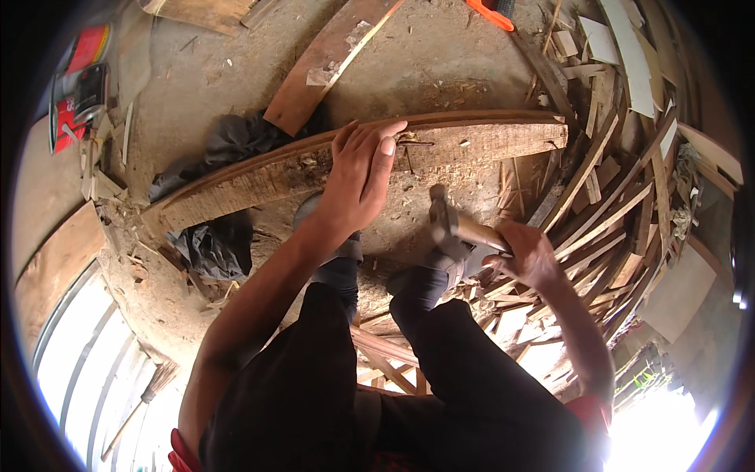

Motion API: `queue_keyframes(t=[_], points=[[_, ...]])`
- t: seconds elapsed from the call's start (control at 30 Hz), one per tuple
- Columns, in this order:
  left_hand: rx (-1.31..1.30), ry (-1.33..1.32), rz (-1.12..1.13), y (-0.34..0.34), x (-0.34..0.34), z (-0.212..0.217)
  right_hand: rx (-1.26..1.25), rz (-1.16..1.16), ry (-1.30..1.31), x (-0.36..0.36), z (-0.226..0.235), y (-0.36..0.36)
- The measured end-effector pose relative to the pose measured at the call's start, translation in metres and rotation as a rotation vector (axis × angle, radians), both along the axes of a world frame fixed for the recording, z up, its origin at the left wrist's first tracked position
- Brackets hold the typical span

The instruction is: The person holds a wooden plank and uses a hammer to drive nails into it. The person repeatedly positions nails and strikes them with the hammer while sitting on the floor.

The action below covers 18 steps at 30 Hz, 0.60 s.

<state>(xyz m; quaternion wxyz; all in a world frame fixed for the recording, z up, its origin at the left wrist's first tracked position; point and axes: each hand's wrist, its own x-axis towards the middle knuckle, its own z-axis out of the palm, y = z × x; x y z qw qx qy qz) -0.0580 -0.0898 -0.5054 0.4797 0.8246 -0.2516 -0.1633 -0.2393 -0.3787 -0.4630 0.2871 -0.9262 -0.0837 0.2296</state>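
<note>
A long, rough wooden beam [487, 143] lies crosswise on the floor ahead of my feet. My left hand [358, 177] rests on its middle, fingers stretched out and thumb apart from the index finger. Just beside the thumb, a thin dark nail [418, 143] shows against the wood, with a dark line running down from it. Another dark, bent piece of metal [554, 144] is at the beam's right end. My right hand [525, 253] is closed round the wooden handle of a hammer [442, 214]. The hammer head is below the beam, apart from it, and slightly blurred.
Wood strips and offcuts [598, 236] are heaped on the right. A brown board [314, 75] lies beyond the beam. Black plastic [216, 244] sits under its left part. An orange-handled tool [494, 12] is at the far edge, and a red-and-black package [79, 94] stands far left.
</note>
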Motion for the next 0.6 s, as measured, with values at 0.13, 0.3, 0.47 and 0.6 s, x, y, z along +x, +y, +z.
queue_keyframes(t=[0.13, 0.3, 0.47, 0.6], points=[[-0.060, -0.095, 0.013, -0.005, 0.004, -0.003, 0.006, 0.465, -0.430, 0.041, -0.022, -0.028], [-0.016, -0.084, 0.006, -0.001, 0.005, -0.008, -0.310, 0.484, -0.275, 0.102, -0.013, -0.035], [-0.094, -0.065, 0.052, -0.003, 0.003, -0.007, -0.105, 0.668, -0.339, 0.112, 0.002, -0.046], [-0.071, -0.077, 0.047, -0.003, 0.004, -0.007, -0.234, 0.635, -0.272, 0.118, 0.004, -0.025]])
